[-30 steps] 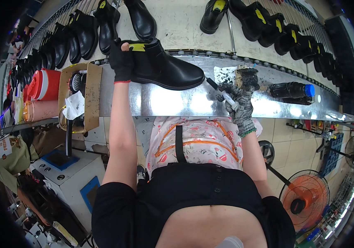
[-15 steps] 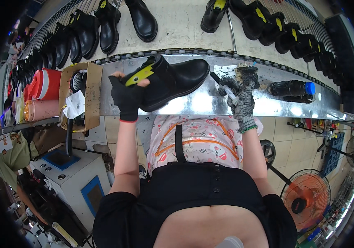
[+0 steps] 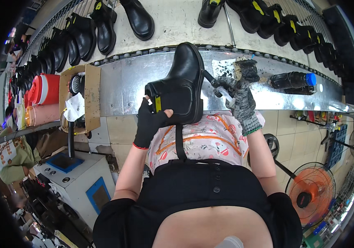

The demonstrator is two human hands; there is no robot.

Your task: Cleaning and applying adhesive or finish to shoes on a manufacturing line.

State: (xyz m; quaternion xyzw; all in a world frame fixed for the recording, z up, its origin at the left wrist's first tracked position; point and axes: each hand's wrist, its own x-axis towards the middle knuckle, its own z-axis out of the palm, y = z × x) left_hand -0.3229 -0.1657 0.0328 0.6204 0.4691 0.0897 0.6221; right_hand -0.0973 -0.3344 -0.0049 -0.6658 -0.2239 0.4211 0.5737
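Note:
My left hand (image 3: 150, 126), in a black glove with bare fingertips, grips a black ankle boot (image 3: 179, 93) by its shaft, near a yellow tab. The boot is tilted over the bench edge, toe pointing away, with its sole edge facing right. My right hand (image 3: 244, 103), in a stained grey knit glove, is closed around a pen-like applicator (image 3: 225, 94) with a clear barrel and dark tip. That tip is at the boot's sole edge; whether it touches I cannot tell. Just beyond this hand lies a black-stained block (image 3: 246, 69) beside a smeared white sheet (image 3: 222, 66).
A metal bench (image 3: 121, 89) runs across in front of me. On it, a dark bottle with a blue cap (image 3: 292, 80) lies at right. An open cardboard box (image 3: 93, 91) with a brush (image 3: 76, 84) and a red jug (image 3: 47, 89) stand left. Several black boots (image 3: 137, 20) line the conveyor beyond.
My left hand has turned the boot from toe-right to toe-away and brought it closer to me. The applicator's tip is now at the sole edge.

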